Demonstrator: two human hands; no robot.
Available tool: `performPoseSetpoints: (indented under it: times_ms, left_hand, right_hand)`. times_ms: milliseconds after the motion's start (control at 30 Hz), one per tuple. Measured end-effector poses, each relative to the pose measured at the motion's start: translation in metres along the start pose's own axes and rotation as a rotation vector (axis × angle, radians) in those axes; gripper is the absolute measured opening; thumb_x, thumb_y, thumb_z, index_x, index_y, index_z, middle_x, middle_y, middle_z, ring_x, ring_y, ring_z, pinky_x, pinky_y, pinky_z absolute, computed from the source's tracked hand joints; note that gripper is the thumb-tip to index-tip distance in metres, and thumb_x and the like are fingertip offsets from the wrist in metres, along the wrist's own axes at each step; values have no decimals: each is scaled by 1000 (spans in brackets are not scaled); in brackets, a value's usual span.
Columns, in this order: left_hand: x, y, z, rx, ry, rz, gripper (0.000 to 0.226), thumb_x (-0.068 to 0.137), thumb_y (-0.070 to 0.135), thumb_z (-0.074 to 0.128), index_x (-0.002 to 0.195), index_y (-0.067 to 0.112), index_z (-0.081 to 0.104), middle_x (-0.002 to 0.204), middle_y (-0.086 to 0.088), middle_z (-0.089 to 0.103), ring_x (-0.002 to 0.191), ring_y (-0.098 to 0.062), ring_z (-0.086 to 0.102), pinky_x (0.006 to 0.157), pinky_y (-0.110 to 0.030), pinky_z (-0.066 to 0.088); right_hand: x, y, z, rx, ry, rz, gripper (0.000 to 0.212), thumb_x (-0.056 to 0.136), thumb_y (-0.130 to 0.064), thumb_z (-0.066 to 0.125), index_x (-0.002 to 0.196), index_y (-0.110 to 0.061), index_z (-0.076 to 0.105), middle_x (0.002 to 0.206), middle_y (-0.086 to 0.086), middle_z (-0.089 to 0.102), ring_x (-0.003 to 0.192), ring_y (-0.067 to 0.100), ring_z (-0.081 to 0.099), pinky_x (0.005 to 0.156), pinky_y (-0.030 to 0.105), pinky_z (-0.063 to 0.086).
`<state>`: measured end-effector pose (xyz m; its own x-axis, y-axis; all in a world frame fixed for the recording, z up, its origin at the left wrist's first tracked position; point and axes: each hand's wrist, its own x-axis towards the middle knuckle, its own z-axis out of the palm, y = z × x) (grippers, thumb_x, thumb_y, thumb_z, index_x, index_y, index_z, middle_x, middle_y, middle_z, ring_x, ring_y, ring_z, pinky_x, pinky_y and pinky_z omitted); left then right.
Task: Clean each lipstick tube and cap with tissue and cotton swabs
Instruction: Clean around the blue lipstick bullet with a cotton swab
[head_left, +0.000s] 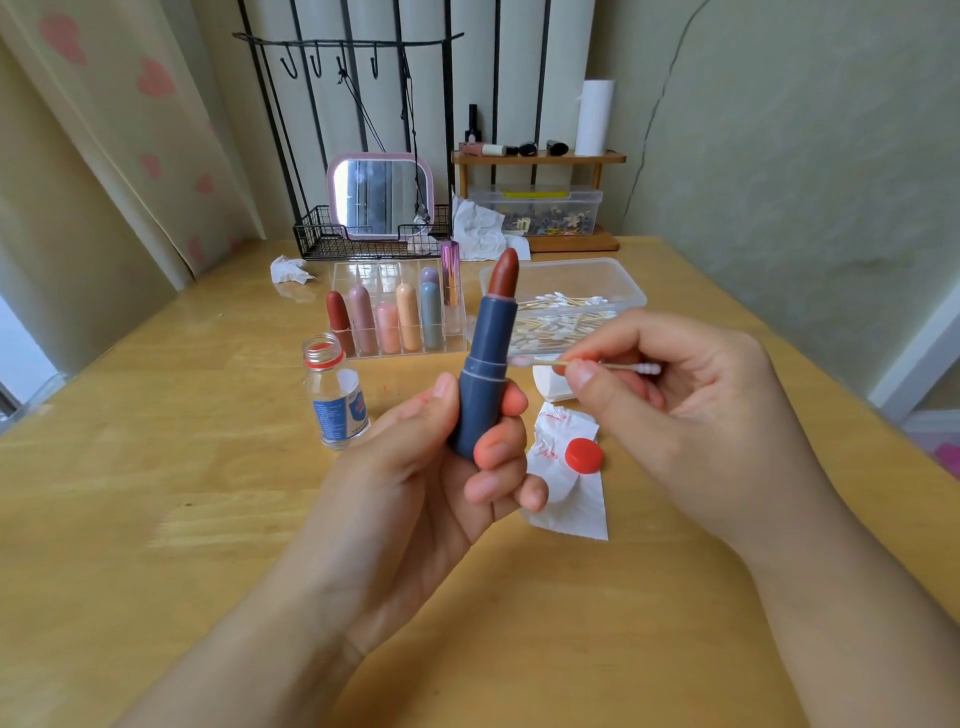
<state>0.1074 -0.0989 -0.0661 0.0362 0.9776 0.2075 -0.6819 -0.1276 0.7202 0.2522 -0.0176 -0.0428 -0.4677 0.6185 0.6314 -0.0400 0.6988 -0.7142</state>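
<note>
Left hand (441, 467) grips blue lipstick (485, 364) upright, bullet extended. Right hand (691, 400) pinches swab (587, 366), tip touching tube. Tissue (571, 493) on table (156, 493).

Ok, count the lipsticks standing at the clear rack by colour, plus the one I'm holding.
Dark red lipstick: 1
Pink lipstick: 2
Orange lipstick: 1
Grey-blue lipstick: 1
Purple lipstick: 2
Blue lipstick in the left hand: 1
Total: 8
</note>
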Motion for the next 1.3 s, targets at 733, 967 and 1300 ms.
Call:
performPoseSetpoints:
  times_ms: [733, 967, 1300]
  left_hand:
    - [-2, -1, -1, 315, 87, 138, 20, 86, 19, 48, 94, 5, 60, 77, -7, 57, 61, -16, 47, 64, -30, 49]
    - [-1, -1, -3, 324, 78, 160, 17, 84, 21, 52, 89, 14, 67, 78, -6, 58, 61, -16, 49, 64, -30, 49]
    - [-3, -1, -3, 352, 79, 179, 13, 84, 16, 56, 88, 17, 69, 80, -7, 59, 64, -16, 51, 66, -28, 49]
  right_hand:
    - [-4, -8, 6, -59, -49, 10, 15, 80, -33, 56, 76, -23, 66, 60, -1, 63, 49, 29, 52, 49, 36, 47]
    - [-2, -8, 5, -75, -68, 48, 16, 82, -32, 60, 70, -24, 67, 56, 10, 59, 48, 26, 51, 47, 30, 41]
    - [-1, -13, 3, -117, -75, 50, 23, 83, -19, 56, 61, -21, 62, 42, -17, 43, 39, -1, 41, 44, 3, 26]
